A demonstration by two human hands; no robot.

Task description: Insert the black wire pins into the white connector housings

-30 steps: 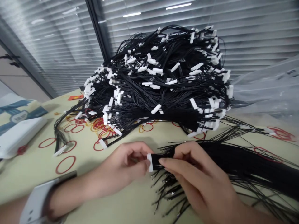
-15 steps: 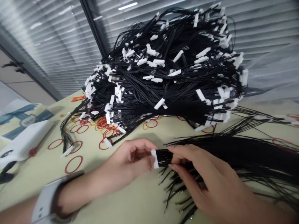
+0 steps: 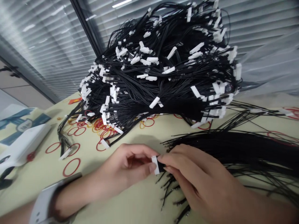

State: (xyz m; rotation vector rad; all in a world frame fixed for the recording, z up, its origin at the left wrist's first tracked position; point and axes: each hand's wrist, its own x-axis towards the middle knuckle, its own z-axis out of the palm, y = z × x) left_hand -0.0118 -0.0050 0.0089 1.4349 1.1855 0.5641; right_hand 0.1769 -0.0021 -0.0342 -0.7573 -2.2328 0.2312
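Note:
My left hand [image 3: 132, 165] pinches a small white connector housing [image 3: 155, 165] between thumb and fingers. Black wires run out of the housing's right side. Close beside it, my right hand [image 3: 198, 177] is closed on these black wires [image 3: 161, 165], thumb and fingertips almost at the housing. Under and behind the right hand lies a thick bundle of loose black wires [image 3: 245, 149], stretching off to the right. Their bare ends with small metal terminals [image 3: 184, 213] fan out below and left of that hand. How far the wires sit inside the housing is hidden.
A large heap of black cables [image 3: 149, 84] with white connectors stands at the back. Red and yellow rubber bands [image 3: 71, 167] lie scattered on the pale table [image 3: 112, 199]. To the left are a white device [image 3: 25, 146] and a blue-and-cream packet [image 3: 21, 123]. Clear plastic [image 3: 268, 68] hangs at right.
My right hand has slid left along the wires, up close to the white connector housing. My left hand keeps its pinch on the housing. The view has shifted slightly.

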